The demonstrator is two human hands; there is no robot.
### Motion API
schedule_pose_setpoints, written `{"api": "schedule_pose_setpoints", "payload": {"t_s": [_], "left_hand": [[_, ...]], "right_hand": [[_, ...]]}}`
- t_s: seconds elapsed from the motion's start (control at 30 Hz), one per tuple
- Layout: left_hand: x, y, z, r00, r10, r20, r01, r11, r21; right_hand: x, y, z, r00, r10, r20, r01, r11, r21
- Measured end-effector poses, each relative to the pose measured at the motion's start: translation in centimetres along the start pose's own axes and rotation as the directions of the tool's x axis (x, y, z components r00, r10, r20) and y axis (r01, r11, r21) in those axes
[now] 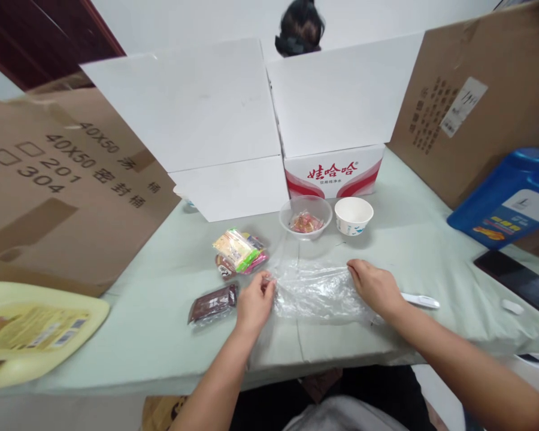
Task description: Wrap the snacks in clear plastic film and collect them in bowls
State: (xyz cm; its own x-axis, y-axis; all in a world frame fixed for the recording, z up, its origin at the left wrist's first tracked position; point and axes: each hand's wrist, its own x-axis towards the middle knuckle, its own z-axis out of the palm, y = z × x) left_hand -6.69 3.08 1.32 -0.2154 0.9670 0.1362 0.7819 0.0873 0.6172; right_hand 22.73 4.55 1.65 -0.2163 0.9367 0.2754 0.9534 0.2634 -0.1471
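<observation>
A clear plastic bag [317, 290] lies flat on the pale green table [161, 311] in front of me. My left hand [254, 302] pinches the bag's left edge with closed fingers. My right hand [375, 287] grips the bag's right edge, fingers curled on the film. A dark brown snack packet [213, 303] lies just left of my left hand. Behind it sits a small pile of colourful snack packets [240, 251].
A clear bowl [305, 216] with wrapped sweets and a white paper cup [353, 215] stand behind the bag. White and brown cardboard walls ring the table. A blue jug [507, 200], a dark phone [516, 278] and a white tool [420, 300] lie right; a yellow container [31, 329] left. A person's head [300, 27] shows behind.
</observation>
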Motion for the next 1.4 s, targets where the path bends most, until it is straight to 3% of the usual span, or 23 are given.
{"api": "schedule_pose_setpoints", "payload": {"t_s": [0.1,0.17,0.2,0.27,0.33,0.4,0.43,0.47,0.53,0.6,0.67,0.77,0.87,0.93,1.0,1.1,1.27,1.4], "left_hand": [[0.7,-0.1,0.4,0.999,-0.003,-0.033,0.008,0.989,0.146],[0.7,-0.1,0.3,0.987,0.098,-0.130,-0.065,0.970,0.234],[0.5,0.0,0.2,0.962,0.188,-0.197,-0.129,0.952,0.276],[0.0,0.3,0.1,0.866,0.413,-0.282,-0.309,0.885,0.348],[-0.7,1.0,0.2,0.768,0.617,-0.172,-0.531,0.763,0.368],[-1.4,1.5,0.6,0.696,0.712,0.090,-0.698,0.643,0.314],[-1.7,1.7,0.9,0.678,0.701,0.222,-0.733,0.617,0.287],[-2.0,1.7,1.1,0.679,0.658,0.326,-0.734,0.620,0.278],[-2.4,1.6,1.5,0.727,0.532,0.435,-0.675,0.671,0.308],[-2.6,1.3,1.7,0.770,0.435,0.466,-0.609,0.717,0.338],[-2.8,1.3,1.7,0.783,0.399,0.478,-0.584,0.736,0.343],[-2.9,1.6,1.7,0.778,0.393,0.490,-0.583,0.742,0.330],[-2.9,1.6,1.7,0.777,0.384,0.498,-0.578,0.749,0.324],[-3.1,1.0,1.3,0.775,0.390,0.498,-0.583,0.745,0.324],[-3.3,0.1,0.6,0.771,0.419,0.479,-0.599,0.734,0.322],[-4.2,-1.6,-1.2,0.743,0.511,0.431,-0.650,0.705,0.284],[-6.9,-3.5,-3.9,0.637,0.651,0.413,-0.755,0.634,0.165],[-8.7,-4.0,-4.5,0.640,0.671,0.375,-0.754,0.643,0.136]], "right_hand": [[1.0,-0.1,0.6,0.991,0.042,0.127,-0.024,0.990,-0.141],[1.2,-0.3,0.9,0.983,0.065,0.172,-0.032,0.982,-0.185],[1.2,-0.5,0.9,0.981,0.070,0.183,-0.033,0.980,-0.195],[1.2,-0.8,1.1,0.979,0.072,0.192,-0.032,0.978,-0.205],[1.2,-1.1,1.1,0.978,0.066,0.197,-0.025,0.978,-0.206],[1.3,-0.8,1.1,0.977,0.058,0.206,-0.015,0.979,-0.202],[1.5,-0.4,1.0,0.976,0.059,0.211,-0.016,0.979,-0.201],[1.6,0.1,0.9,0.975,0.071,0.212,-0.027,0.979,-0.204],[1.9,1.5,0.3,0.974,0.130,0.187,-0.086,0.971,-0.223],[1.8,2.6,-0.5,0.981,0.169,0.100,-0.143,0.964,-0.225],[1.2,2.8,-1.3,0.994,0.105,-0.009,-0.105,0.981,-0.163],[-0.4,1.0,-1.4,0.982,-0.185,-0.043,0.185,0.983,-0.006],[-2.1,-0.9,-0.3,0.876,-0.470,0.105,0.460,0.881,0.107],[-3.0,-1.2,0.6,0.830,-0.519,0.205,0.500,0.855,0.139],[-3.8,-0.7,0.9,0.826,-0.509,0.240,0.486,0.861,0.151],[-5.3,0.7,0.5,0.816,-0.534,0.223,0.503,0.845,0.183],[-9.2,1.5,-1.1,0.806,-0.556,0.205,0.515,0.828,0.223],[-11.7,1.4,-1.6,0.840,-0.530,0.114,0.502,0.840,0.208]]}}
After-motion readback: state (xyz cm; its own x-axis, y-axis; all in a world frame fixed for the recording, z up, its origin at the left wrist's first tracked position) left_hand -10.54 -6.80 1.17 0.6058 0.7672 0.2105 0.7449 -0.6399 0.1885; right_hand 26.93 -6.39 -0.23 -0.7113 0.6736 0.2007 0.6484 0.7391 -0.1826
